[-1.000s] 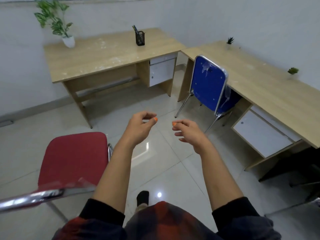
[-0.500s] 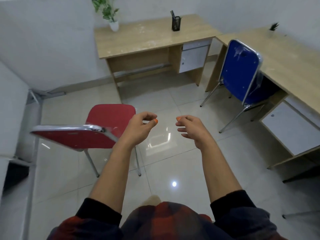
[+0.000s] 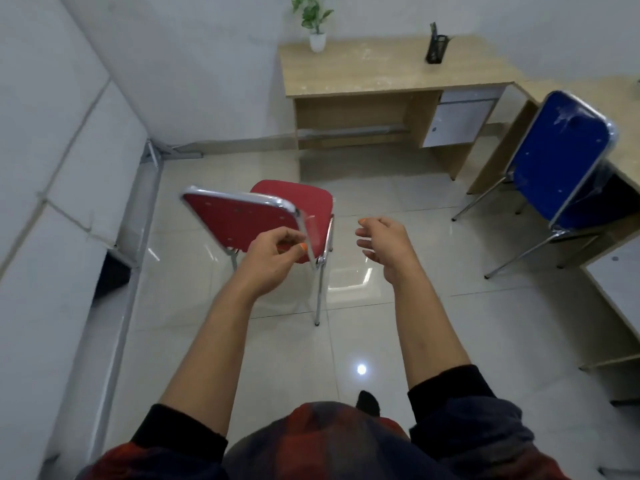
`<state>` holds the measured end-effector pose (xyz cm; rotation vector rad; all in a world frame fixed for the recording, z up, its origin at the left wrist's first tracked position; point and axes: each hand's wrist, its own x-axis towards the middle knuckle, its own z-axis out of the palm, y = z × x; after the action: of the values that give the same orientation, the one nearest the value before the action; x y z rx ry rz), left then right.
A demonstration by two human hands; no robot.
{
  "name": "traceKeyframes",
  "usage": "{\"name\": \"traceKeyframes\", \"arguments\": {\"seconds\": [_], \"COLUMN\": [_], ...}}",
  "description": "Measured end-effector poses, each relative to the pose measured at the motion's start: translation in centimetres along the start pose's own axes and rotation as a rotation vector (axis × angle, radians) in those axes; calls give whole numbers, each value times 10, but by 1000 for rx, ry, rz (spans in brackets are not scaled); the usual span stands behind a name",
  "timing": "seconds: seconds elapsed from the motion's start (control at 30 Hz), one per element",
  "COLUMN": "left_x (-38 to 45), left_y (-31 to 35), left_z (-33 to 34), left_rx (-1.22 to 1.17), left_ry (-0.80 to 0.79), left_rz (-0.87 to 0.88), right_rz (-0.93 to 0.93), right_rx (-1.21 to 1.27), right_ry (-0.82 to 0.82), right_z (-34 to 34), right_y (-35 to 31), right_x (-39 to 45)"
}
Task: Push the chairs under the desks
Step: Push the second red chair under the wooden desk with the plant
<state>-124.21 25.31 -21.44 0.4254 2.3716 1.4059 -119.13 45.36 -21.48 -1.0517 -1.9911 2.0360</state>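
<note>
The red chair (image 3: 277,220) was seen standing on the tiled floor (image 3: 398,323), well apart from the wooden desk (image 3: 363,74) at the far wall, its back turned toward the camera. The left hand (image 3: 273,254) was held in front of the chair's backrest with fingers loosely curled; whether the chrome frame was touched could not be told. The right hand (image 3: 384,240) was held beside it in the air, fingers relaxed and slightly bent, nothing gripped. The blue chair (image 3: 561,161) was found partly tucked under the right-hand desk (image 3: 627,178), which was cut off by the frame edge.
</note>
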Motion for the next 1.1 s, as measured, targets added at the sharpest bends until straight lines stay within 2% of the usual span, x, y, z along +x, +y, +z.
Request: {"name": "traceKeyframes", "arguments": {"seconds": [0.1,0.2,0.5,0.67,0.87,1.1], "left_x": [-31,-57,-87,-69,-22,56], "left_y": [-32,-56,-82,-76,-78,-87], "left_z": [-42,-79,-127,-138,-169,-232], "left_rx": [1,4,-5,-42,25,181], "left_ry": [61,92,69,70,38,29], "left_rz": [-41,-56,-53,10,84,87], "right_rz": [-26,-44,-43,-128,-173,-221], "right_rx": [-82,-145,-177,-232,-303,-508], "right_ry": [-169,-233,-197,-155,-167,18], "right_z": [53,95,138,161,201,256], "right_y": [10,22,32,15,-1,-24], "right_x": [-30,-58,-100,-93,-52,26]}}
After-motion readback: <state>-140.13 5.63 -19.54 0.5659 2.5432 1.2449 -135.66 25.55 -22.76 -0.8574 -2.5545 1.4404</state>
